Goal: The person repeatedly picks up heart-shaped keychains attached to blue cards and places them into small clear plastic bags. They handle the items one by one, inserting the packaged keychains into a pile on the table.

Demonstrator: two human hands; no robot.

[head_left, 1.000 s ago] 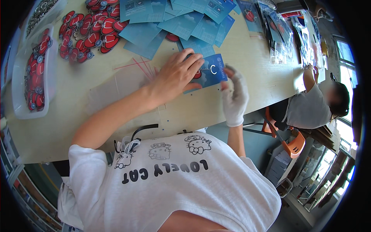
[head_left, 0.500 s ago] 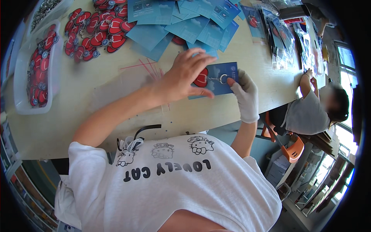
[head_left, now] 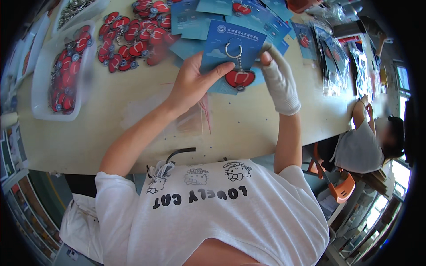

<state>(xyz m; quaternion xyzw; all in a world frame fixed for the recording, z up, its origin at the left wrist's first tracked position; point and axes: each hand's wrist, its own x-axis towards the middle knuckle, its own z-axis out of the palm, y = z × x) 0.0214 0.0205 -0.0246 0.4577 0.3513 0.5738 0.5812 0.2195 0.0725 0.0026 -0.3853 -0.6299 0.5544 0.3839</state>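
- left hand (head_left: 188,82) pinching the blue card (head_left: 250,49) over the counter (head_left: 253,133), red keychain (head_left: 239,80) hanging down its front
- gloved right hand (head_left: 280,80) by the card's edge, can't tell if its fingers grip
- that one looks attached; loose keychains (head_left: 132,33) left piled

We see shiny metal in the key ring (head_left: 227,47) and smooth, paper-like stock in the card (head_left: 250,49). Our glove (head_left: 282,86) looks matt cloth.
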